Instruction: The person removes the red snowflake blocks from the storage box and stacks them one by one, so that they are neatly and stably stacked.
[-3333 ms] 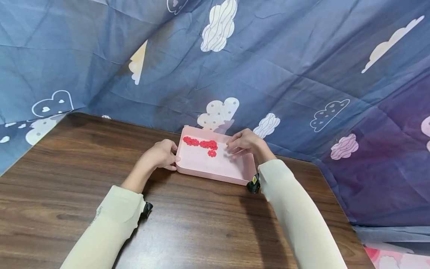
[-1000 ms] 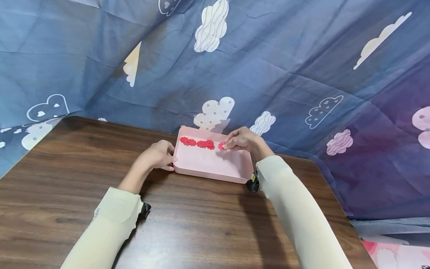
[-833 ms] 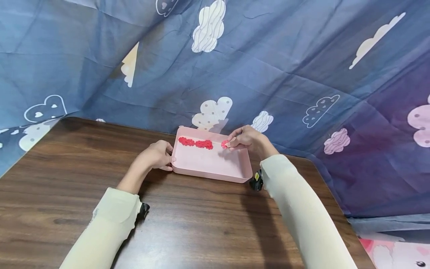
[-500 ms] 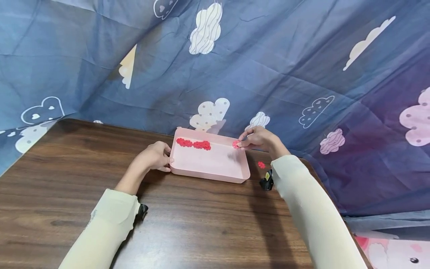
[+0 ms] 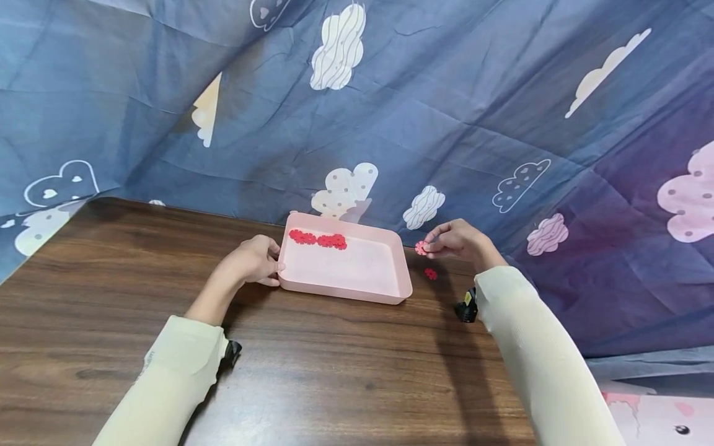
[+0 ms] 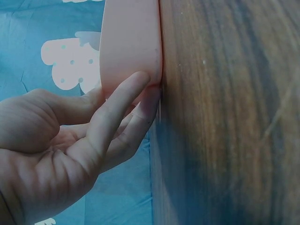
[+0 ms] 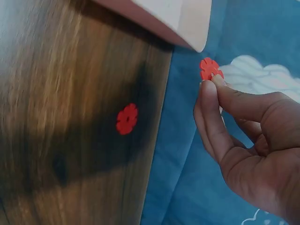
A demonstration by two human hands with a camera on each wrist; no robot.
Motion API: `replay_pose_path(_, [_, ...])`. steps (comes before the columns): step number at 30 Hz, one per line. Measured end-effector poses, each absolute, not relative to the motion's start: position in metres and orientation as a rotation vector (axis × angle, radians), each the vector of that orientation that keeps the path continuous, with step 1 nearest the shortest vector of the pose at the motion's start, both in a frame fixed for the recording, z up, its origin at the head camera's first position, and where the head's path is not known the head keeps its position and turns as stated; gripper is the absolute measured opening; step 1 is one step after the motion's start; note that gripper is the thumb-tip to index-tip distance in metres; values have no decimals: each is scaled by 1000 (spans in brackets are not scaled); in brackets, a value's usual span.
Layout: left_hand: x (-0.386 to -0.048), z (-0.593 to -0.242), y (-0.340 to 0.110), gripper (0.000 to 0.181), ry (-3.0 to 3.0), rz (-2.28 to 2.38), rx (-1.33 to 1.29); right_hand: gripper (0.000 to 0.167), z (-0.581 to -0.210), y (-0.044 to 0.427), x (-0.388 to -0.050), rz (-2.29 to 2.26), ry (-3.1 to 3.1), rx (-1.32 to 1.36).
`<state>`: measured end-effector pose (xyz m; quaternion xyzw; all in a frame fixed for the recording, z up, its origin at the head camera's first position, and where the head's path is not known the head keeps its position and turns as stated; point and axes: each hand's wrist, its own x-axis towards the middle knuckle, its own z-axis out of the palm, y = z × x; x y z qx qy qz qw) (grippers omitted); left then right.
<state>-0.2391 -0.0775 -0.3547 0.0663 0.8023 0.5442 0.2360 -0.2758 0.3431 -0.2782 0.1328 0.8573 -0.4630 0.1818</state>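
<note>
A shallow pink tray stands on the wooden table, with several red flower-shaped plastic discs in a row along its far left side. At its left end my left hand grips the wall; in the left wrist view, the fingers lie against the outer side and the thumb reaches the rim. Off the tray's right end, my right hand pinches one red flower-shaped disc between thumb and fingertips, raised above the table. A second, loose red disc lies on the tabletop below that hand.
The brown wooden table extends in front of the tray and to both sides. A blue cloud-patterned cloth hangs right behind the table's far edge.
My right hand took a red disc from inside the tray and carried it right, past the tray's end. The loose disc on the table came into view. My left hand kept its hold.
</note>
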Motion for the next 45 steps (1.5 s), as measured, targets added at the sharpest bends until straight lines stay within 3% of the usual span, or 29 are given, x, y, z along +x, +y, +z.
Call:
replay_pose_path(17, [-237,-353,-75,47,2201,1489,169,17,-312,389,-268,-1341,2348,464])
replay_pose_path(27, [-236,-353,-76,46,2188,1501,179,23,-327,395,-265,-1312,2341,541])
replay_pose_path(45, [-238,-353,-79,47,2204,1489,192,17,-338,393,-266,-1312,2353,575])
